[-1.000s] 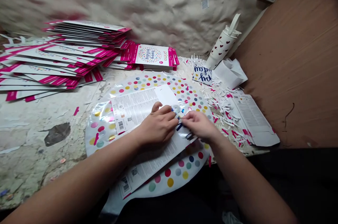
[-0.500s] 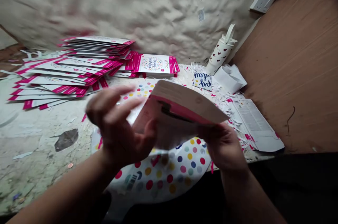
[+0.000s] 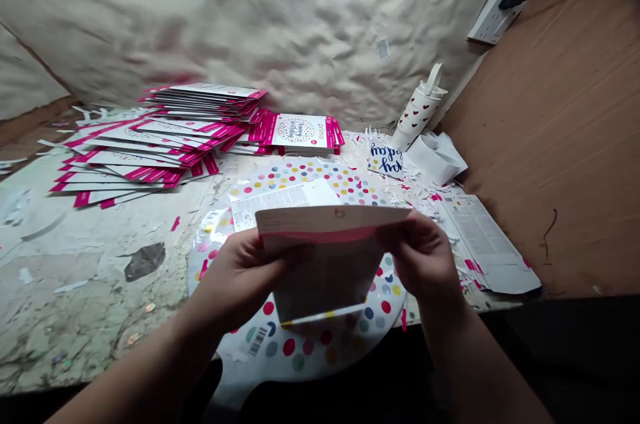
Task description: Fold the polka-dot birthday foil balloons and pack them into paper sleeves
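Note:
My left hand grips the left edge of a flat cardboard packet, thumb across its near face. My right hand pinches the upper right corner. Held tilted toward me, the packet has a pale top flap with a small hole and a pink band below; its lower face is in shadow. Beneath it a large flat polka-dot foil balloon with a barcode lies over the table edge. A white printed card rests on the balloon just behind the packet.
Pink-and-white packets are piled in a leaning stack, beside a lower stack. A heart-patterned bottle, a paper roll, a folded lettered piece, paper scraps and an opened carton lie along the right, near a wooden panel.
My left hand has come from beside the packet, fingers raised, to grip its left edge. The packet has levelled out and moved lower. The white printed card behind has come into view.

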`<action>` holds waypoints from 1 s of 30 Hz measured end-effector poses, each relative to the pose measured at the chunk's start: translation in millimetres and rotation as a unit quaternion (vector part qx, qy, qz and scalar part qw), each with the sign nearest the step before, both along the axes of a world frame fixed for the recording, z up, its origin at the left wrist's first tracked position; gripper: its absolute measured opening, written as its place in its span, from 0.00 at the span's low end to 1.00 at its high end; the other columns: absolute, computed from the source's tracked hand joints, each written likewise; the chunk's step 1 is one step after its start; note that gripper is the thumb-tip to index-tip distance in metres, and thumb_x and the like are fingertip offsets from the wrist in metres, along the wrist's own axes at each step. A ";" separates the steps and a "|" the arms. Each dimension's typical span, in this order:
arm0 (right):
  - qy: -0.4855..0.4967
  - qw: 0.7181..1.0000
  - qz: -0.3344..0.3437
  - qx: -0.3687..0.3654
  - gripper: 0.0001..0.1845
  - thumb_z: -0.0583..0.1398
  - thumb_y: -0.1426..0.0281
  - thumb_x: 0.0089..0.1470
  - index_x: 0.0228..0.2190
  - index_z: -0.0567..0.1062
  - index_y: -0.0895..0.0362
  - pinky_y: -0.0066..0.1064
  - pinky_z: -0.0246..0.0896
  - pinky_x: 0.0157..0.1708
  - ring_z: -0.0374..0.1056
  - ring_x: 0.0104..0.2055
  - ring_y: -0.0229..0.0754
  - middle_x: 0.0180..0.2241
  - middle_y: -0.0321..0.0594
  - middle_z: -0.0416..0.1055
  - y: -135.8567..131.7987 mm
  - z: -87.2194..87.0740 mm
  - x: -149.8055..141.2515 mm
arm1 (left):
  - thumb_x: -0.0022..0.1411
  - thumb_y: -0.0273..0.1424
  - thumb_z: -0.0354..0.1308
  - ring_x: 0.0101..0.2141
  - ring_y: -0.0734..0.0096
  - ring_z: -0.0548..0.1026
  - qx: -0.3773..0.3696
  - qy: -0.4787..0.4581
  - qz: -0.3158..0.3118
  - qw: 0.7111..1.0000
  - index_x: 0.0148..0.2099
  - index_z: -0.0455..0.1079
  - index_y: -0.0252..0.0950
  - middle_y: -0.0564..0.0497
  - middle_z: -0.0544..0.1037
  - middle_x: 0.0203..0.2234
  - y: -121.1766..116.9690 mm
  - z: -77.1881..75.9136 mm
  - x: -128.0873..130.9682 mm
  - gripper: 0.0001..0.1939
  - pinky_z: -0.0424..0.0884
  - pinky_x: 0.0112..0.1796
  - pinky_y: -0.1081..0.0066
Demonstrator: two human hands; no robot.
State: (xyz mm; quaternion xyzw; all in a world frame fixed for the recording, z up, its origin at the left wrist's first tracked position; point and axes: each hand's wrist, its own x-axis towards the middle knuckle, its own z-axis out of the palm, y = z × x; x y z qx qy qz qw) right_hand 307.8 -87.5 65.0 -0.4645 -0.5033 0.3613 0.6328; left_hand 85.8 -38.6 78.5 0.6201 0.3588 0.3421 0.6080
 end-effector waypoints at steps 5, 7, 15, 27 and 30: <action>-0.262 0.959 -0.085 -0.069 0.14 0.53 0.62 0.57 0.27 0.72 0.57 0.30 0.63 0.26 0.66 0.25 0.38 0.24 0.38 0.70 24.3 -5.5 15.4 | 0.56 0.39 0.57 0.19 0.77 0.68 -0.109 0.084 -0.082 0.987 0.30 0.72 0.33 0.55 0.72 0.16 3.9 -18.0 3.7 0.13 0.65 0.22 0.78; -0.377 0.920 -0.107 -0.016 0.09 0.53 0.68 0.57 0.32 0.73 0.57 0.32 0.64 0.34 0.68 0.32 0.41 0.30 0.40 0.72 21.3 -12.7 6.5 | 0.56 0.39 0.56 0.13 0.81 0.61 -0.166 0.097 -0.063 0.979 0.23 0.68 0.32 0.56 0.67 0.11 0.0 -30.6 6.0 0.16 0.57 0.16 0.79; -0.534 0.840 0.035 0.091 0.10 0.52 0.76 0.56 0.31 0.73 0.59 0.32 0.62 0.37 0.66 0.37 0.42 0.31 0.44 0.70 -6.5 -27.4 -42.1 | 0.54 0.38 0.55 0.14 0.80 0.62 -0.171 0.091 -0.019 0.981 0.18 0.62 0.33 0.55 0.66 0.10 -18.9 -45.1 17.8 0.18 0.55 0.17 0.79; -0.622 0.779 0.037 0.071 0.13 0.48 0.78 0.56 0.27 0.70 0.59 0.31 0.58 0.30 0.62 0.30 0.42 0.27 0.43 0.67 -8.9 -25.6 -47.0 | 0.55 0.36 0.55 0.14 0.78 0.66 -0.181 0.085 -0.041 0.979 0.23 0.66 0.32 0.54 0.69 0.11 -19.5 -43.9 20.4 0.14 0.59 0.17 0.79; -0.675 0.731 0.013 0.098 0.15 0.47 0.80 0.53 0.23 0.68 0.58 0.32 0.55 0.26 0.59 0.27 0.43 0.24 0.43 0.64 -7.8 -25.4 -53.1 | 0.55 0.35 0.56 0.15 0.77 0.67 -0.176 0.085 -0.029 0.980 0.24 0.67 0.32 0.55 0.70 0.11 -19.9 -42.2 22.5 0.12 0.62 0.19 0.79</action>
